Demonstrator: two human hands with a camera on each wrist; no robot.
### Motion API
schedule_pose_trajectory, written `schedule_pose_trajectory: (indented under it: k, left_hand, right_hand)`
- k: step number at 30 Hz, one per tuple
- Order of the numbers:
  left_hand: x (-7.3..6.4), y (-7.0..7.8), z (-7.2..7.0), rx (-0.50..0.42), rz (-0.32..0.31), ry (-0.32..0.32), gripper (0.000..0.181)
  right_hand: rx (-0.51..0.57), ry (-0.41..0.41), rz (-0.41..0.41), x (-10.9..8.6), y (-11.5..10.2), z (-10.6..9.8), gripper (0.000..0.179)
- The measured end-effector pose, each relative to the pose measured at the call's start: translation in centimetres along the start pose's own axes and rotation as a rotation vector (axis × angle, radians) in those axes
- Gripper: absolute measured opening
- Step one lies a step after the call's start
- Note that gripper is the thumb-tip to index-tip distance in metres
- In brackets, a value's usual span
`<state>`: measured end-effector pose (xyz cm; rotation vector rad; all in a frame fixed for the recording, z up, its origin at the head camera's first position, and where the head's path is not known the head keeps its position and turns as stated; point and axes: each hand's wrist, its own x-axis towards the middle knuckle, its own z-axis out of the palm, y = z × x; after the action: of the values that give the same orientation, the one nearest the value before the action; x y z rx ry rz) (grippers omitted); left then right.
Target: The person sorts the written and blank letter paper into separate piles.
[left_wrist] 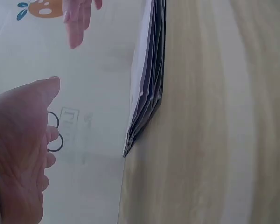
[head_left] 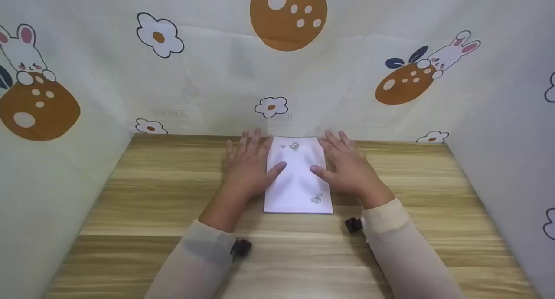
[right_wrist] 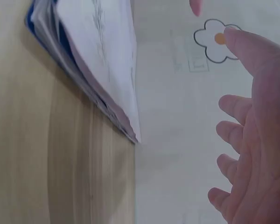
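In front of you, the rectangular layered paper stack (head_left: 297,188) lies flat on the wood-grain tabletop (head_left: 173,182), its long sides running away from you. The white upper face carries small floral prints near its far edge and near right corner; dark blue shows along the layered edges.

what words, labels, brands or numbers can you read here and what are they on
No text reads clearly enough to quote.
Backdrop: a faint boxed mark toward the left of the head view, too faint to read.
Backdrop: a second faint mark near a printed flower, also too faint to read.
Layered paper: small grey motifs on its white top, no readable words.
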<state>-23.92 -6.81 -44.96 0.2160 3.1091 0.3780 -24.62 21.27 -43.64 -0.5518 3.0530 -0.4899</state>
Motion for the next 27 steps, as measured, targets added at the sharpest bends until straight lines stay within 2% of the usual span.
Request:
schedule_pose_trajectory:
  k: [4,8,13,17,21,27]
  left_hand:
    - [-0.3,0.2,0.3,-0.012,0.039,-0.023,0.09]
    - [-0.5,0.1,0.9,-0.01,0.075,-0.088,0.092]
    - [-0.7,-0.1,1.1,-0.044,0.105,-0.234,0.093]
    - [-0.9,-0.2,0.9,-0.082,0.124,-0.362,0.093]
    - [-1.1,-0.4,0.7,-0.089,0.144,-0.458,0.094]
    - [-1.3,-0.6,0.8,-0.11,0.155,-0.5,0.098]
  right_hand:
    - [-0.014,-0.035,-0.017,0.0,-0.6,0.3,0.09]
    - [-0.005,-0.081,-0.047,-0.1,-0.5,0.6,0.09]
    - [0.043,-0.152,-0.085,-0.2,0.2,1.1,0.091]
    - [0.072,-0.261,-0.092,-0.4,0.6,1.2,0.093]
    - [0.098,-0.372,-0.072,-0.6,0.7,1.2,0.095]
    - [0.129,-0.464,-0.042,-0.8,0.8,1.6,0.095]
